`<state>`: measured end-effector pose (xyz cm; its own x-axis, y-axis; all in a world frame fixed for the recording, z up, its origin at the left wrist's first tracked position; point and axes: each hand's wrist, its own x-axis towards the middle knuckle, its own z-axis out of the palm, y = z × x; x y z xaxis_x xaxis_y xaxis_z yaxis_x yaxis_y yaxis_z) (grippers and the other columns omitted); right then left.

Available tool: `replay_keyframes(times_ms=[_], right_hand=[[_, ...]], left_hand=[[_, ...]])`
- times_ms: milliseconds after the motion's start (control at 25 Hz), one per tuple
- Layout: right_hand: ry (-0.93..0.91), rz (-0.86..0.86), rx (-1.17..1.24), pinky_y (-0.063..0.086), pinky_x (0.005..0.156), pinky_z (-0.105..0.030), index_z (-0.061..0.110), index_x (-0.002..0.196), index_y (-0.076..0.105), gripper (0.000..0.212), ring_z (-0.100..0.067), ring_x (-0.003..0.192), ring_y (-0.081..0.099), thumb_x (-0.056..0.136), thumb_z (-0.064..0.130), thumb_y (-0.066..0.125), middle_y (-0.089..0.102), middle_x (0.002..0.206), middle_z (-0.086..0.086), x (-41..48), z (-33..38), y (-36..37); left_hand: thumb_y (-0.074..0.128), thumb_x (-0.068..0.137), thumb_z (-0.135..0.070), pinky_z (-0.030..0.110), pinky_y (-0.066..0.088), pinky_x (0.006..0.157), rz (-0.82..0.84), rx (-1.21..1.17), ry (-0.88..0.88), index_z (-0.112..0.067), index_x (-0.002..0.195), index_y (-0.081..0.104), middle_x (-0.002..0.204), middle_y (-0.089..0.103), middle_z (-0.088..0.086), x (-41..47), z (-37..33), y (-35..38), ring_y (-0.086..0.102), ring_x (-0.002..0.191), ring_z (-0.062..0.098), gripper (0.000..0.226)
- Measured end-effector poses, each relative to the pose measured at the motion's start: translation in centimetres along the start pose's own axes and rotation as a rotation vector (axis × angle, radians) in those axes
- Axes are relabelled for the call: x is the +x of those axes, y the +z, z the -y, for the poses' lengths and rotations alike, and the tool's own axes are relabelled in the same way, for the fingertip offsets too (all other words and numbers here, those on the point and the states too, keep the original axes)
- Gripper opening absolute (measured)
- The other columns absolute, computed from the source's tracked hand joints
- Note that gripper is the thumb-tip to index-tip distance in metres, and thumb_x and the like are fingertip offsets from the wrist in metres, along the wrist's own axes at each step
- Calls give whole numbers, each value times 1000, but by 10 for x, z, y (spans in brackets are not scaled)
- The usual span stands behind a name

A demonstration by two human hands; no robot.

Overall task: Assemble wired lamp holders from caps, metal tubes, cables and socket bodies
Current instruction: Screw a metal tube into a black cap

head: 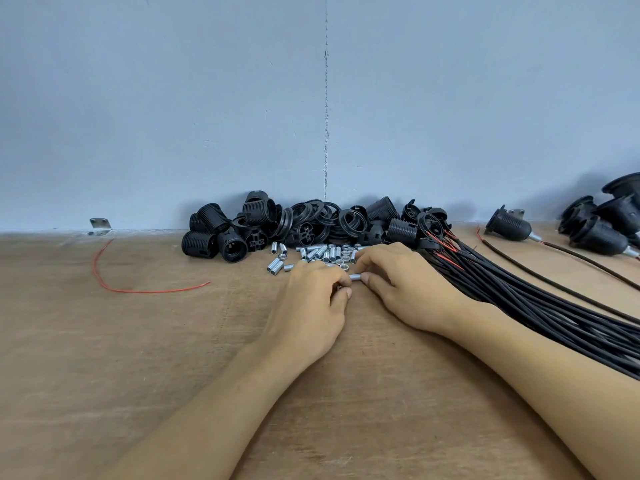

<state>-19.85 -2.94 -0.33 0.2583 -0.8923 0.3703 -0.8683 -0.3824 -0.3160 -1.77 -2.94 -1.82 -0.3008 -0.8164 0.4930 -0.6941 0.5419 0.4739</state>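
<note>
A short metal tube (355,277) lies between my two hands just above the wooden table (138,341). My right hand (394,282) pinches its right end with thumb and forefinger. My left hand (311,306) has curled fingers at the tube's left end, where a small dark part shows; what that part is I cannot tell. Behind the hands lie several loose metal tubes and nuts (311,254). A heap of black socket bodies and caps (294,225) sits against the wall. A bundle of black cables (519,299) with red wire ends runs to the right.
Several assembled lamp holders (595,226) with cables lie at the far right. A loose red wire (104,271) curves across the left of the table. A metal bracket (100,225) sits at the wall's foot on the left. A blue-grey wall (311,98) closes the back.
</note>
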Motion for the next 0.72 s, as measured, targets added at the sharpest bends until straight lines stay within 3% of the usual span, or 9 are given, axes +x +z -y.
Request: replay_keyframes(times_ms=[200, 360, 520, 720], right_hand=[[16, -95, 43, 36, 77, -26, 25, 107, 66, 11, 2, 78, 47, 97, 24, 61, 48, 82, 26, -1, -2, 1], [53, -84, 157, 37, 69, -9, 30, 103, 67, 10, 12, 80, 55, 96, 23, 64, 59, 81, 23, 0, 0, 1], [120, -80, 279, 40, 70, -7, 31, 95, 68, 11, 3, 83, 60, 93, 20, 67, 67, 84, 13, -1, 5, 0], [184, -65, 482, 44, 70, -8, 23, 94, 72, 8, -5, 79, 67, 91, 16, 71, 75, 84, 5, 0, 16, -2]], left_hand=[[67, 93, -16, 8, 39, 69, -122, -144, -108, -24, 92, 77, 80, 67, -18, 0, 2, -1, 59, 79, 0, 13], [70, 93, -12, 5, 42, 68, -162, -261, -247, -22, 91, 77, 79, 70, -16, 3, 6, -3, 63, 77, -4, 12], [68, 94, -8, 1, 42, 71, -147, -361, -282, -18, 94, 77, 86, 72, -15, 5, 8, -5, 63, 86, -6, 13], [68, 95, -11, 5, 45, 70, -149, -553, -360, -28, 87, 73, 86, 73, -12, 7, 12, -9, 65, 84, -4, 20]])
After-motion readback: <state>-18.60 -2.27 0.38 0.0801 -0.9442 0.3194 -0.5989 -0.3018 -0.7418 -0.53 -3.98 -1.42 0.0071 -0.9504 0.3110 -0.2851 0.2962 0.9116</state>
